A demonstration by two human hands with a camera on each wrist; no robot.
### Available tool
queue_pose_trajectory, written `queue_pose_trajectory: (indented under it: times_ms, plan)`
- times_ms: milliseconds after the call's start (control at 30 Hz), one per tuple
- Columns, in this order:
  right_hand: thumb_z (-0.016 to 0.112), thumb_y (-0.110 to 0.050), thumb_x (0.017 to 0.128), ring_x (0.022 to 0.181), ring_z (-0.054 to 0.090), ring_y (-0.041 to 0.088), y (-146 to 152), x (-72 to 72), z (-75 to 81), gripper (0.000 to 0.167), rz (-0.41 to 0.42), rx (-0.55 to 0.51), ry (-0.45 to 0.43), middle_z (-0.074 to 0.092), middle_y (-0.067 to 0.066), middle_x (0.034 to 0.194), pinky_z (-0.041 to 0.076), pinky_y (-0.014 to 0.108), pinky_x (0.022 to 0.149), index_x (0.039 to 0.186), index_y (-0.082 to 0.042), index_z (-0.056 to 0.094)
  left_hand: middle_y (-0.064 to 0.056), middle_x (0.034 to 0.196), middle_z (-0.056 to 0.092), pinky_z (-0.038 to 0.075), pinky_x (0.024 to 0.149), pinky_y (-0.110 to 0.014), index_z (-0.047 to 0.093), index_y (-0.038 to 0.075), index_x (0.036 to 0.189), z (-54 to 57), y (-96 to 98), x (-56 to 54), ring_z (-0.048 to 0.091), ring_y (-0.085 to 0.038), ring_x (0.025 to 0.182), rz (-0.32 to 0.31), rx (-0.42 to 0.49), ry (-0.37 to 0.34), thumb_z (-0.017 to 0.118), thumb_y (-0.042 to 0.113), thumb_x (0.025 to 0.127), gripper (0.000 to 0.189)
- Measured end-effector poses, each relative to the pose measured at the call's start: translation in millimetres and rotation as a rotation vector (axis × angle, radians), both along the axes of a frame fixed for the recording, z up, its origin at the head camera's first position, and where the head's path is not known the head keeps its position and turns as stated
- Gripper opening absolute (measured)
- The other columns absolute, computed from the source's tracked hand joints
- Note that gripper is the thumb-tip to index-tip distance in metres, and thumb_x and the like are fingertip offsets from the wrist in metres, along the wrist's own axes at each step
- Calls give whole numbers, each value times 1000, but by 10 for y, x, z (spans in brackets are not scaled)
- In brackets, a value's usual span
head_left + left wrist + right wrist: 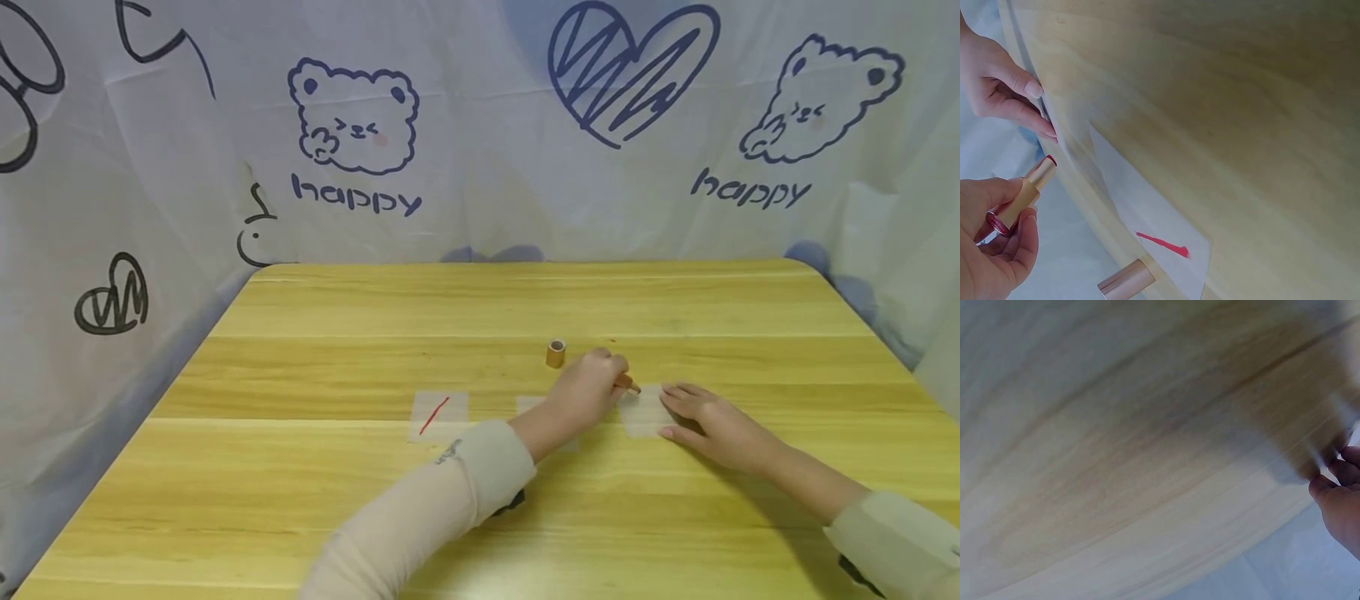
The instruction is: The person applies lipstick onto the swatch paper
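Note:
My left hand [588, 387] holds a gold lipstick [1022, 199] between thumb and fingers, its red tip exposed. The tip is over or near the left part of a white paper square [641, 417]; contact cannot be told. On that square's right edge rest the fingers of my right hand [708, 425], thumb spread apart from them. No mark shows on it. A second paper square [531, 405] lies partly hidden under my left forearm. The left wrist view shows a paper [1147, 209] bearing a red stroke [1163, 244].
The gold lipstick cap [555, 354] stands upright behind the papers on the wooden table [337, 500]. At the left lies another paper square [456, 427] with a slanted red line [434, 416]. A white cloth [480, 125] with drawings hangs behind the table.

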State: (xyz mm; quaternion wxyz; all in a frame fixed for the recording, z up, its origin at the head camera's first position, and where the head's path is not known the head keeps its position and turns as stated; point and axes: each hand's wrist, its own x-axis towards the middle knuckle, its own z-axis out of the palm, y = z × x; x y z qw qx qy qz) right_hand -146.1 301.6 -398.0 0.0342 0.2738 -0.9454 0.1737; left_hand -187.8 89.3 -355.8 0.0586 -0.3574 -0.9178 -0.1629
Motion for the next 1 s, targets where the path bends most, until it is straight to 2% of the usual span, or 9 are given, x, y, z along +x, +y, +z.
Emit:
queue_pose_trajectory:
  times_ms: [167,400,500,767,1000]
  plan:
    - [65,-21,87,114,49,51,2,-4,14,51,6,-4,15,50,35,125,46,56,88,121,15,52,-2,91,67,46,62,-6,67,9,98,3,54,-10,62,-7,78,12,-4,3,64,17,88,13]
    - [66,-18,86,113,50,51,4,-2,10,49,23,-22,36,52,35,123,46,55,87,119,16,53,-2,94,65,48,65,-10,66,10,101,57,139,7,61,-8,82,17,-30,-43,62,18,90,15]
    - [66,-18,85,113,50,50,7,0,3,49,26,-23,40,52,35,122,47,55,87,119,15,53,-1,95,64,47,65,-11,65,10,102,46,175,6,61,-8,82,28,-43,-60,61,18,90,15]
    - [66,-19,85,113,49,51,9,-5,-3,50,12,-12,31,53,34,123,47,55,87,120,15,53,-1,93,64,47,64,-10,65,11,100,-11,255,-16,61,-7,82,40,-59,-37,61,22,90,16]
    - [67,-19,85,113,50,51,9,-5,7,50,11,-17,36,53,34,122,46,56,87,119,15,54,0,94,64,47,64,-10,66,11,100,-7,288,-41,60,-6,82,63,-57,-64,60,22,90,15]
